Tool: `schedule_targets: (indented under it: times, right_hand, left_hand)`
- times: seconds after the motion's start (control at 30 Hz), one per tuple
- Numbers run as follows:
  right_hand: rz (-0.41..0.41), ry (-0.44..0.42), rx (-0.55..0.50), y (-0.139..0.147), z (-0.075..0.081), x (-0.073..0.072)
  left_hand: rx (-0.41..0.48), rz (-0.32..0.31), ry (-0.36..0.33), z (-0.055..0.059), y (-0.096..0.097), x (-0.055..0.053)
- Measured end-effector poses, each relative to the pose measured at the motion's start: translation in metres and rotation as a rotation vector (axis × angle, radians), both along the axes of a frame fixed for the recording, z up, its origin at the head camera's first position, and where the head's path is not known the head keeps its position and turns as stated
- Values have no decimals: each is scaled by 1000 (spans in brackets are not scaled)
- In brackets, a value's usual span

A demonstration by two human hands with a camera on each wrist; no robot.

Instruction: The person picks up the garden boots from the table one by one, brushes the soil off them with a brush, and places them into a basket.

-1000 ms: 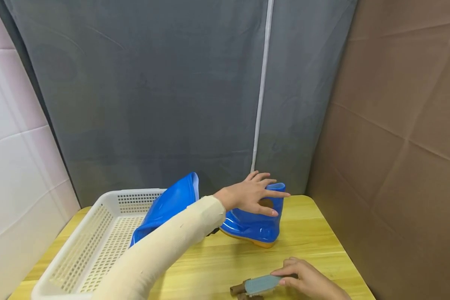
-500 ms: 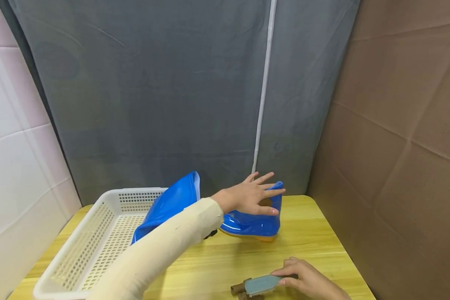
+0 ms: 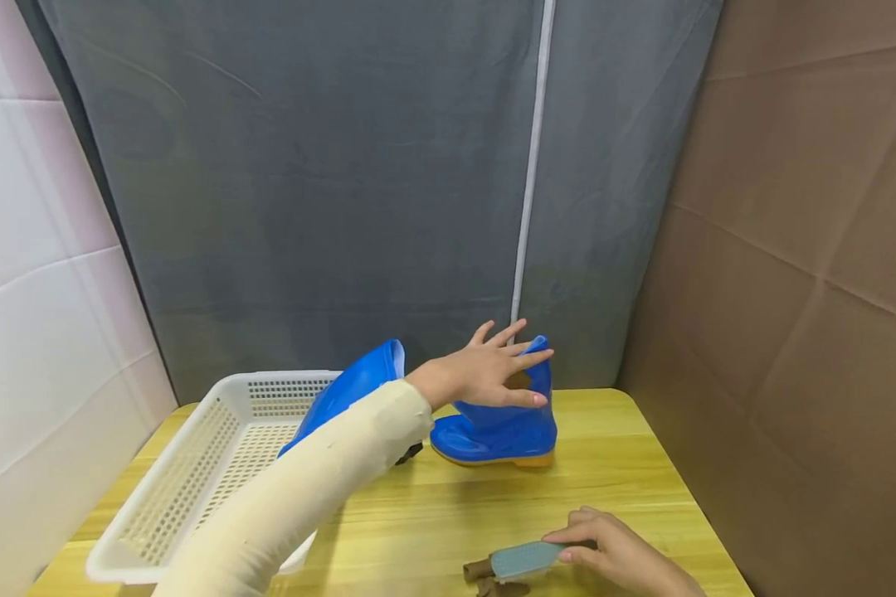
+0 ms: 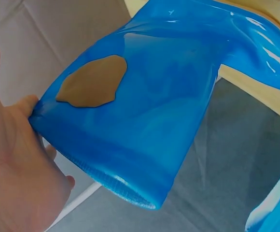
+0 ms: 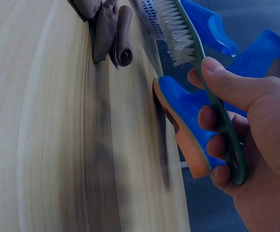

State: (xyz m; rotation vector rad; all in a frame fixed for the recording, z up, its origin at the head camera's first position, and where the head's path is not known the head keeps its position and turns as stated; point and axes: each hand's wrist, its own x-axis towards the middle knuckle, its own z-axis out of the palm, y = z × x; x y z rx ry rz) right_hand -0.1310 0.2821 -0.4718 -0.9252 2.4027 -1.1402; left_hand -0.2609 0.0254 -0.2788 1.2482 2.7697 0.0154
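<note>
A blue rain boot [image 3: 493, 435] with an orange sole stands on the table. Its shaft carries a flat brown patch [image 4: 95, 82] near the top. My left hand [image 3: 478, 373] is at the top of this boot, fingers spread and mostly straight; in the left wrist view, one finger touches the edge of the boot's opening. My right hand [image 3: 616, 547], low at the right, grips the dark green handle of a scrub brush [image 3: 526, 560] with pale bristles [image 5: 175, 31]. Under the brush head lie brown rolled, clay-like pieces [image 3: 480, 570]; whether the bristles touch them I cannot tell.
A white perforated plastic basket [image 3: 157, 481] stands at the left of the wooden table [image 3: 612, 481]. A second blue boot [image 3: 351, 385] leans at its right side, partly behind my left forearm. Grey cloth [image 3: 328, 182] hangs behind, brown cloth [image 3: 814, 290] at the right.
The boot by my left hand has shifted slightly left, its opening now higher and narrower in view. My left hand has moved left and up with it. The right hand stays nearly still with the brush.
</note>
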Motion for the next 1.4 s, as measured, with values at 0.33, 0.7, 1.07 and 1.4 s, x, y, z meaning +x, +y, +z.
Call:
schedule_targets:
  times: [0.33,0.7,1.07,1.4]
  right_hand:
    - [-8,11,-5,-1,2,2]
    - [5,42,-1,-2,1,6]
    - [28,45,-25,4,-1,11]
    - [18,43,2,3,-3,15]
  left_hand:
    - [7,16,-32,-6,3,-2]
    - [-12,-91,54,-39,17,-7]
    - [-14,-143,128,-39,13,-3]
    - [-19,-153,143,-35,6,-2]
